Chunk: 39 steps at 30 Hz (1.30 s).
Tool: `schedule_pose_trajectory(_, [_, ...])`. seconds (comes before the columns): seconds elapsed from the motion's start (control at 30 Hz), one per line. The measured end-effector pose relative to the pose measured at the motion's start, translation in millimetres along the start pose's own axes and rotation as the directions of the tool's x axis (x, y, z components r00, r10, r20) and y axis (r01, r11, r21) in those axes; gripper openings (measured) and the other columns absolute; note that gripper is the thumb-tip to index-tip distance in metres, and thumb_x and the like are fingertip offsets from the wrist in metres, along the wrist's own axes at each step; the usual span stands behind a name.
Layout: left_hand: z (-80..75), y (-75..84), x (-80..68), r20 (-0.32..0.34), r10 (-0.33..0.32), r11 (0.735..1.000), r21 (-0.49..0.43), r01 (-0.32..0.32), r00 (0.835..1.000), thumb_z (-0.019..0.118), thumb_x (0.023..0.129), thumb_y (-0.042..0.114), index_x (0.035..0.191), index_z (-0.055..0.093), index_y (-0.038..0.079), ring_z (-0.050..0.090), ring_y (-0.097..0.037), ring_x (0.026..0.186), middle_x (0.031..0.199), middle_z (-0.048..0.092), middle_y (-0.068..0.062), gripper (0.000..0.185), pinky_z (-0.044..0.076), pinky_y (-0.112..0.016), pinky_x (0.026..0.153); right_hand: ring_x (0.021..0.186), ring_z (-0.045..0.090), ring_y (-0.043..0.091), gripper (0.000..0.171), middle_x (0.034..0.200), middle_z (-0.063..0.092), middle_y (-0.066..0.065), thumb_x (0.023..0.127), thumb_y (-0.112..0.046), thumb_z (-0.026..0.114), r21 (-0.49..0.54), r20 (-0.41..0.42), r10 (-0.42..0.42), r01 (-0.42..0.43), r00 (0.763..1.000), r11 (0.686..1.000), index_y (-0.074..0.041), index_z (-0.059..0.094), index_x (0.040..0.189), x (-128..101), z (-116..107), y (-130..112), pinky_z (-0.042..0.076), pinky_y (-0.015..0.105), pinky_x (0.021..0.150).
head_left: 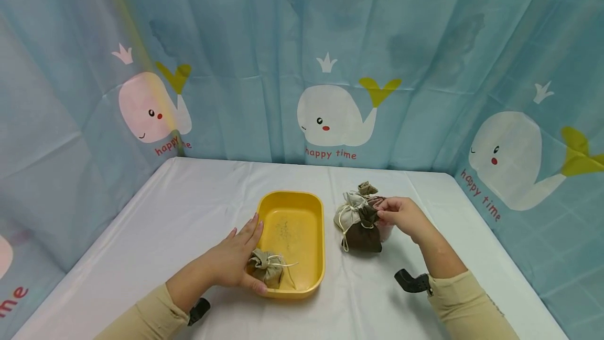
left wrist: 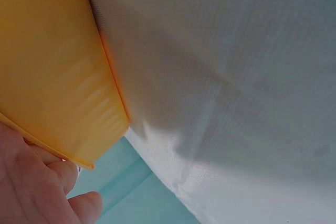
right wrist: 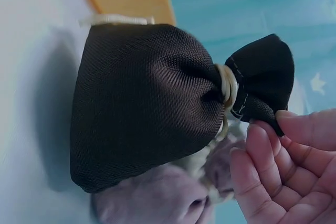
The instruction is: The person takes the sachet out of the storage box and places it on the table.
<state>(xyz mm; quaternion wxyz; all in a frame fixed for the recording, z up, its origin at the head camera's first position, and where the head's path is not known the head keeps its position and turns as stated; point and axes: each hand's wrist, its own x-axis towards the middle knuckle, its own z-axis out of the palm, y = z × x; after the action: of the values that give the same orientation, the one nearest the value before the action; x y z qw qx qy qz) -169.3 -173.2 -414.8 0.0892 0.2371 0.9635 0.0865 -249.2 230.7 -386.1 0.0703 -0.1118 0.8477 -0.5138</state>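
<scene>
My right hand (head_left: 401, 216) pinches the gathered top of a dark brown drawstring pouch (head_left: 362, 237) between thumb and fingers. The right wrist view shows the same pouch (right wrist: 142, 103) close up, with a cream cord wound round its neck. Against my left palm stands a yellow tray (head_left: 306, 245); my left hand (head_left: 228, 261) rests along its left rim, fingers stretched out and thumb at the near corner. A khaki drawstring pouch (head_left: 270, 272) lies in the tray's near left corner, partly covered by that hand.
Beside the dark pouch are an off-white pouch (head_left: 347, 215), a pink pouch (head_left: 386, 233) partly hidden behind my right hand, and a tan pouch (head_left: 367, 188) at the back. A white cloth covers the table (head_left: 212, 193). A blue whale-print curtain (head_left: 245, 114) hangs round it.
</scene>
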Motion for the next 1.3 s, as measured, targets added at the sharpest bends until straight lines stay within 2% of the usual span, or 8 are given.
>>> schedule_pose_trajectory(0.1, [-0.1, -0.3, 0.4, 0.005, -0.004, 1.0, 0.003, 0.004, 1.0, 0.052, 0.05, 0.086, 0.146, -0.001, 0.006, 0.001, -0.023, 0.14, 0.152, -0.008, -0.013, 0.136, 0.012, -0.051, 0.109, 0.069, 0.06, 0.019, 0.011, 0.073, 0.063, 0.007, 0.087, -0.002, 0.057, 0.003, 0.004, 0.031, -0.031, 0.999, 1.0, 0.01, 0.058, 0.087, 1, 0, 7, 0.051, 0.038, 0.065])
schedule_pose_trajectory(0.3, [0.7, -1.1, 1.9, 0.007, -0.009, 1.0, 0.004, 0.009, 1.0, 0.051, 0.049, 0.087, 0.146, -0.001, 0.006, 0.001, -0.022, 0.14, 0.153, -0.008, -0.012, 0.137, 0.012, -0.05, 0.109, 0.069, 0.062, 0.018, 0.01, 0.075, 0.064, 0.007, 0.087, -0.001, 0.057, 0.005, -0.021, 0.081, -0.081, 0.996, 0.997, 0.008, 0.058, 0.086, 6, 2, 21, 0.052, 0.042, 0.069])
schedule_pose_trajectory(0.53, [2.0, -1.3, 1.7, 0.012, -0.014, 1.0, 0.0, 0.014, 1.0, 0.051, 0.049, 0.087, 0.146, -0.002, 0.007, 0.0, -0.021, 0.14, 0.153, -0.009, -0.011, 0.137, 0.011, -0.05, 0.11, 0.068, 0.061, 0.018, 0.011, 0.077, 0.064, 0.007, 0.087, -0.004, 0.059, -0.032, -0.057, 0.107, -0.108, 0.993, 0.994, 0.007, 0.059, 0.088, 9, 5, 24, 0.052, 0.042, 0.069])
schedule_pose_trajectory(0.9, [0.5, -0.6, 0.8, 0.005, -0.005, 1.0, 0.001, 0.005, 1.0, 0.051, 0.049, 0.086, 0.146, -0.002, 0.007, 0.0, -0.021, 0.14, 0.153, -0.009, -0.011, 0.136, 0.011, -0.05, 0.109, 0.08, 0.059, 0.025, 0.022, 0.083, 0.064, 0.011, 0.089, -0.018, 0.059, -0.102, -0.091, 0.063, -0.073, 0.994, 0.992, 0.004, 0.063, 0.094, 4, -6, 5, 0.048, 0.033, 0.067])
schedule_pose_trajectory(1.13, [0.5, -0.8, 0.9, -0.001, -0.003, 1.0, 0.002, 0.003, 1.0, 0.051, 0.05, 0.086, 0.146, -0.002, 0.007, 0.0, -0.021, 0.14, 0.153, -0.009, -0.011, 0.135, 0.011, -0.05, 0.109, 0.094, 0.057, 0.023, 0.025, 0.097, 0.065, 0.012, 0.089, -0.023, 0.059, -0.169, -0.111, 0.043, -0.062, 0.993, 0.984, 0.0, 0.064, 0.099, 8, -5, -17, 0.045, 0.042, 0.081])
schedule_pose_trajectory(1.3, [0.1, -0.6, 0.7, 0.0, -0.003, 1.0, -0.002, 0.003, 1.0, 0.052, 0.05, 0.086, 0.146, -0.002, 0.007, 0.0, -0.021, 0.14, 0.153, -0.009, -0.011, 0.135, 0.011, -0.05, 0.109, 0.089, 0.058, 0.031, 0.024, 0.095, 0.065, 0.017, 0.089, -0.022, 0.06, -0.177, -0.122, -0.016, -0.006, 0.992, 0.984, 0.0, 0.064, 0.1, 15, 1, -30, 0.046, 0.041, 0.076])
